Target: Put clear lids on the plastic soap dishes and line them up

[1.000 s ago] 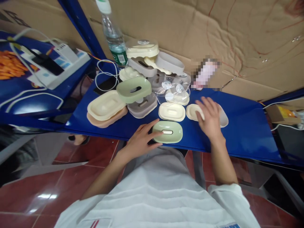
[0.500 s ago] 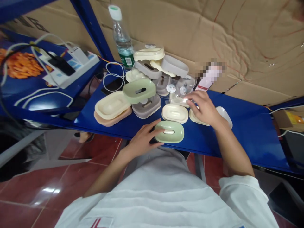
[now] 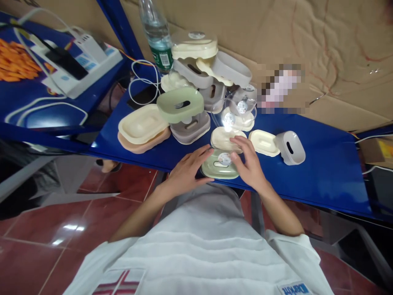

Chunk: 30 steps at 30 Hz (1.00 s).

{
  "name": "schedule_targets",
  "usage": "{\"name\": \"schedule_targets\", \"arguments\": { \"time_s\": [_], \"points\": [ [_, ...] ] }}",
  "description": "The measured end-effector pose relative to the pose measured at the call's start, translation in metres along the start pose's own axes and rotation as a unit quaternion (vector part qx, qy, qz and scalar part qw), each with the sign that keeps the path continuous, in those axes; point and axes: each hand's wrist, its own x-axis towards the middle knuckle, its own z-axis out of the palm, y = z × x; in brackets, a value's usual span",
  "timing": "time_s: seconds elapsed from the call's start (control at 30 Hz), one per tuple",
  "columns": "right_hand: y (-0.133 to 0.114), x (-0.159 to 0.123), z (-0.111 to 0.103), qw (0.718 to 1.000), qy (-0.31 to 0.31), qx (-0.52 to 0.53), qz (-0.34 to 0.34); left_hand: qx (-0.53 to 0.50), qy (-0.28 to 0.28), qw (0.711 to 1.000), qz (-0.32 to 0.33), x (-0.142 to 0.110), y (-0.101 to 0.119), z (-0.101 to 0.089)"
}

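A green soap dish (image 3: 218, 172) with a slot lies at the table's near edge. My left hand (image 3: 188, 167) grips its left end, thumb low and fingers along the upper side. My right hand (image 3: 249, 166) holds a clear plastic lid (image 3: 225, 159) with a round label over that dish, fingers at the lid's right side. Whether the lid touches the rim all round I cannot tell. Just behind is a cream tray (image 3: 225, 137), partly covered by my right fingertips. Right of it lie another cream tray (image 3: 264, 143) and a grey soap dish (image 3: 293, 148).
Soap dishes are piled at the back, with a grey one (image 3: 233, 69) on top and clear lids (image 3: 245, 107) beside it. A cream tray (image 3: 144, 123) rests on a pinkish one at left. Behind stand a water bottle (image 3: 158, 41) and a cardboard wall (image 3: 230, 20).
My right hand has come left and nearer from the clear lids at the back, bringing one over the green soap dish. My left hand has stayed at the dish.
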Motion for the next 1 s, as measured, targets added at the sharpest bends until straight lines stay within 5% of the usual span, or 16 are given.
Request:
{"name": "schedule_targets", "arguments": {
  "time_s": [0.2, 0.67, 1.0],
  "points": [
    [-0.007, -0.029, -0.010, 0.976, -0.143, -0.093, -0.137, -0.011, 0.012, 1.000, -0.002, 0.000, 0.000, 0.001],
    [0.005, -0.011, -0.012, 0.962, -0.169, -0.106, -0.186, -0.092, -0.002, 0.996, -0.022, 0.004, -0.003, -0.005],
    [0.009, -0.028, -0.006, 0.956, -0.147, -0.176, -0.181, -0.116, -0.053, 0.992, -0.010, 0.003, -0.010, -0.012]
  ]
}}
